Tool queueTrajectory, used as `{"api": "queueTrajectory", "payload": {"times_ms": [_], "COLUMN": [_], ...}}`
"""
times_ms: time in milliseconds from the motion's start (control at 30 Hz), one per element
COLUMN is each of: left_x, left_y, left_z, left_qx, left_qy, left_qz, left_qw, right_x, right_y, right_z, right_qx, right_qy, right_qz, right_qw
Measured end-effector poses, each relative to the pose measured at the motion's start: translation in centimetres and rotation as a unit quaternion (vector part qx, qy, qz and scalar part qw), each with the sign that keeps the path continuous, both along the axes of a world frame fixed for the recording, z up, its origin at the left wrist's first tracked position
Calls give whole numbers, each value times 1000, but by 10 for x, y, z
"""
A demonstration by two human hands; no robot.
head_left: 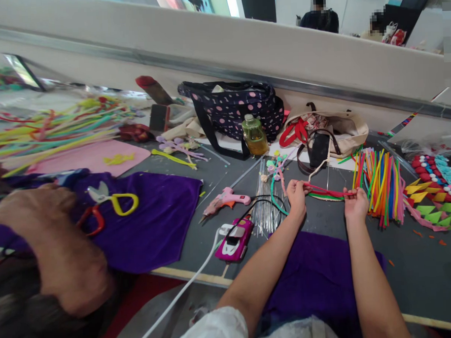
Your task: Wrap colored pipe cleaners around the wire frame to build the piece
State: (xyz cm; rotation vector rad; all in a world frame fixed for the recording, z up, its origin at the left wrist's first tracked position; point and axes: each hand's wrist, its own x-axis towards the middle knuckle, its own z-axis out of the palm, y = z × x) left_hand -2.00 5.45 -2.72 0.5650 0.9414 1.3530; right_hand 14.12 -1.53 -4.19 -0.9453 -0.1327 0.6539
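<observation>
You look to be in a craft workshop — a pink glue gun (226,201) lies mid-frame on the grey bench (417,266), scissors (108,197) at the left; coloured strips (66,126) cover the upper left, a bundle of more (381,183) the right; a co-worker's arm (67,248) shares the lower left.

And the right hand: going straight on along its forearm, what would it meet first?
Past the red strands that the right hand holds, probably the cream tote bag. Its height above the table is unclear from one view, so something lying flat could come first.
</observation>
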Motion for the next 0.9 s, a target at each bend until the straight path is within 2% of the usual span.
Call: {"api": "queueTrajectory", "payload": {"times_ms": [167,567,900], "left_x": [-2,-4,-4], "left_y": [2,3,4], "left_z": [-1,-5,-5], "left_qx": [-14,-16,-19], "left_qy": [-8,-18,-18], "left_qz": [5,25,17], "left_qw": [1000,999,1000], "right_x": [6,20,30], "right_y": [-2,-5,-7], "right_z": [-3,-1,-3], "right_qx": [0,7,13], "right_qy": [-33,-28,-41], "right_qz": [-7,-39,-51], "right_qw": [999,999,998]}}
